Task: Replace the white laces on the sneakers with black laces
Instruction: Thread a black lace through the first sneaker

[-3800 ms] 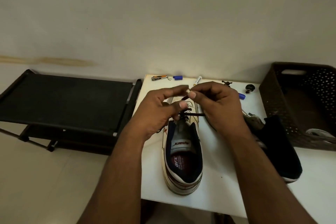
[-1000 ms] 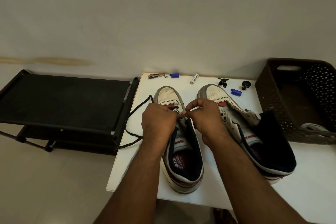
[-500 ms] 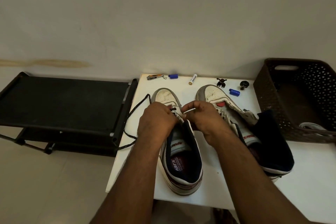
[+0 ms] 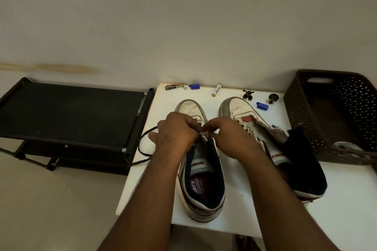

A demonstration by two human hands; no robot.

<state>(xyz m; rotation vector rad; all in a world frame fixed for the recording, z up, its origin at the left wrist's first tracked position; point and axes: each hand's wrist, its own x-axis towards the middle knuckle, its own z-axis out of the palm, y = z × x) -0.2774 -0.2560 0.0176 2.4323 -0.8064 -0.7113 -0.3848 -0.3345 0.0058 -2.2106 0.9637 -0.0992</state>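
Two worn white sneakers stand toe-away on the white table (image 4: pixel 255 216). Over the eyelets of the left sneaker (image 4: pixel 201 185), my left hand (image 4: pixel 175 135) and my right hand (image 4: pixel 229 137) meet with their fingers curled. The black lace (image 4: pixel 142 150) runs out from under my left hand and loops over the table's left edge. My left hand grips it. My right hand pinches its end at the eyelet row, though the fingertips are blurred. The right sneaker (image 4: pixel 241 111) lies beside it with its dark tongue folded open.
A dark woven basket (image 4: pixel 302 112) stands at the right with a pale bundle (image 4: pixel 346 146) inside. Along the table's back edge lie a nail clipper (image 4: pixel 174 87), blue caps (image 4: pixel 194 87), a battery (image 4: pixel 216 90) and small dark pieces (image 4: pixel 248 95). A black rack (image 4: pixel 67 112) stands at the left.
Both hands came down from above the shoe to its eyelets, and the lace was drawn through, leaving a loop at the left. In the last half second the hands barely moved.
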